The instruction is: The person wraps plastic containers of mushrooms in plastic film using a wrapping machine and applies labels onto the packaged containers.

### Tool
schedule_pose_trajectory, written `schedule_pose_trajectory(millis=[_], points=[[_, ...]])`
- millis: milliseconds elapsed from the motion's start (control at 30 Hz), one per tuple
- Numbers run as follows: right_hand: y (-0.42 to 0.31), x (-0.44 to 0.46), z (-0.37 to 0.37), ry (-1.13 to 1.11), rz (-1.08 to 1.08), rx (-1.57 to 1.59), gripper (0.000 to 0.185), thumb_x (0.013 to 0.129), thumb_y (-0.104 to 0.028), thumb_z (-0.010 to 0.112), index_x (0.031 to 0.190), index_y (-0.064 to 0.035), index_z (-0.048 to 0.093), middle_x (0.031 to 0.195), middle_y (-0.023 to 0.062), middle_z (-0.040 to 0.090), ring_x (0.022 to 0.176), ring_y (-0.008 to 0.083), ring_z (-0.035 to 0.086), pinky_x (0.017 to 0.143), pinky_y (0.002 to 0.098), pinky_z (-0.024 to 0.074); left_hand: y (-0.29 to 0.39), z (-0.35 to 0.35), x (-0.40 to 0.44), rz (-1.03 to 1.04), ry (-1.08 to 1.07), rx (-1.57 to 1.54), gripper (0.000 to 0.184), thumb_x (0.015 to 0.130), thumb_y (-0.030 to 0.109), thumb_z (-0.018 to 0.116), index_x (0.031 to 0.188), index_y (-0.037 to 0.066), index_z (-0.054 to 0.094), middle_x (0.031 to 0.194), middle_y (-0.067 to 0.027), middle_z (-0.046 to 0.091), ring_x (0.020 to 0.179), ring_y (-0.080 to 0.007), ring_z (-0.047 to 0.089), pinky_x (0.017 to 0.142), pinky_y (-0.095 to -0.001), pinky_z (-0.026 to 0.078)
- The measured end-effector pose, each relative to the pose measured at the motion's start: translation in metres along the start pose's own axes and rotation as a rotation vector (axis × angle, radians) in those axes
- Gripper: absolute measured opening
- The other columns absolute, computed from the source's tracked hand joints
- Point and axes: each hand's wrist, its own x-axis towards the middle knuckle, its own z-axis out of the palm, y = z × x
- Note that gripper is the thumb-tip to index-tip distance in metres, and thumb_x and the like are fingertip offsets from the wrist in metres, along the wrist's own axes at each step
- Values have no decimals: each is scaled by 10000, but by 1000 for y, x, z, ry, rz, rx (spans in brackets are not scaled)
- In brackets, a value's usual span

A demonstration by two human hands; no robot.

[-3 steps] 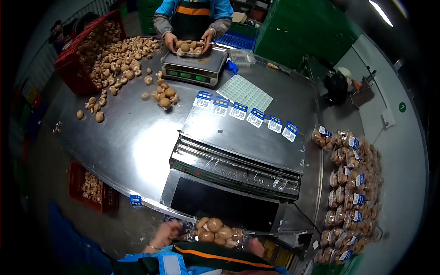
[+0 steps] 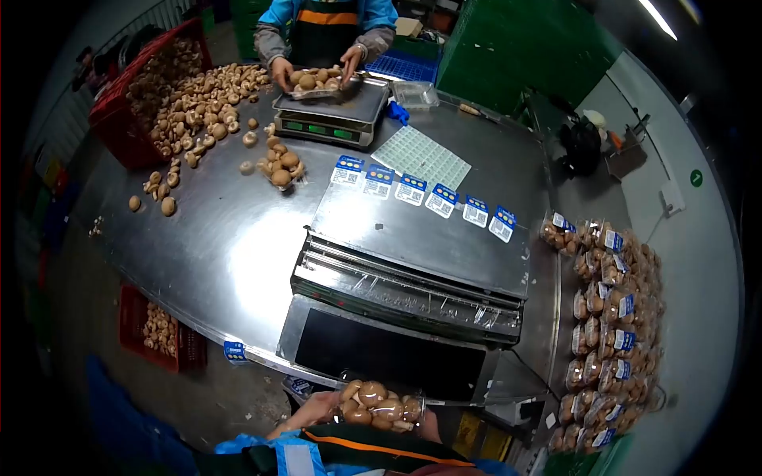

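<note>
Head view, hands' pack: rounded brown mushrooms [image 2: 371, 393] filled the clear plastic pack [image 2: 386, 413], right at the table's [image 2: 198, 262] near edge!
Left hand: the left hand [image 2: 317, 407] gripped one end.
Right hand: at the other end, the right hand [image 2: 431, 427] was mostly hidden, its grip impossible to tell.
Crates: mushrooms spilled from the tipped red plastic crate [image 2: 119, 133]; more sat in the low red plastic crate [image 2: 190, 349].
Stacks: mushroom-filled, blue-labelled clear packs [image 2: 617, 305], rear ones blurred.

You get harsh glare amid dark corners.
A tube light [image 2: 658, 19] glows upper right; your table [image 2: 198, 246] shines white left of centre, its edge lens-bowed; the far left seems blurred.
</note>
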Motion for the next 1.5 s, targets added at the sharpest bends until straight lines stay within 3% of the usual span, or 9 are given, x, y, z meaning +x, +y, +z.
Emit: schedule_pose_trajectory(millis=[267,500,667,867,1000,1133,1233,1333,1500], points=[[-110,-74,-91,-172,-322,623,506,804,-272,591,1254,-106,431,1147,95,526,1010,216,519,859,288,430,-5,50,28,542,-1152,-985,455,834,194,566,1242,57,419,1306,-118,377,1195,-226,398,999,-341,353],[-185,-96,-118,-297,-563,806,442,843,-252,540,1228,-56,448,1073,74,555,920,167,543,795,281,456,180,49,-46,-145,-864,-211,746,845,391,514,1400,104,106,1421,-127,201,1302,-252,240,1037,-338,294],[-259,-72,-191,-235,-712,64,413,809,-108,533,1208,-30,462,1088,72,535,909,146,541,811,266,446,200,-3,-23,171,-973,-84,952,723,510,636,1385,50,130,1351,-202,287,1206,-292,385,943,-335,396],[-282,102,-355,653,-887,213,498,795,-332,623,1151,-3,508,1032,88,566,873,151,542,781,264,446,140,-11,-6,428,-601,-864,793,725,323,634,1323,-14,235,1269,-211,396,1112,-328,475,930,-407,421],[-281,199,-438,401,-255,-45,680,700,-596,611,986,22,601,948,103,616,834,166,574,749,284,442,173,-3,-35,494,-557,-1518,833,742,584,422,1348,53,215,1317,-214,337,1195,-379,374,1004,-488,313],[-286,179,-434,268,-316,191,566,667,-448,718,986,9,623,862,79,635,772,184,584,732,305,444,173,-13,-33,740,-284,-955,854,711,627,472,1358,156,175,1363,-141,245,1268,-306,247,1046,-459,218],[-278,162,-418,606,-461,-63,333,664,-271,719,916,-60,664,859,68,649,794,178,589,794,326,431,192,10,-49,496,-643,-1708,755,757,573,461,1335,142,238,1342,-116,293,1207,-277,333,1014,-432,274],[-266,133,-372,1137,-1056,-849,100,660,-27,613,748,-73,628,717,71,582,766,254,547,971,441,306,180,7,-37,695,-405,-1221,715,826,592,309,1358,119,242,1355,-167,303,1205,-357,366,983,-504,317],[-263,-20,-325,1119,-1139,53,139,683,-2,633,789,-59,563,764,50,546,794,174,537,838,337,411,204,14,-56,719,-546,-1084,702,836,583,352,1357,123,251,1365,-144,302,1228,-334,348,1005,-490,303]])
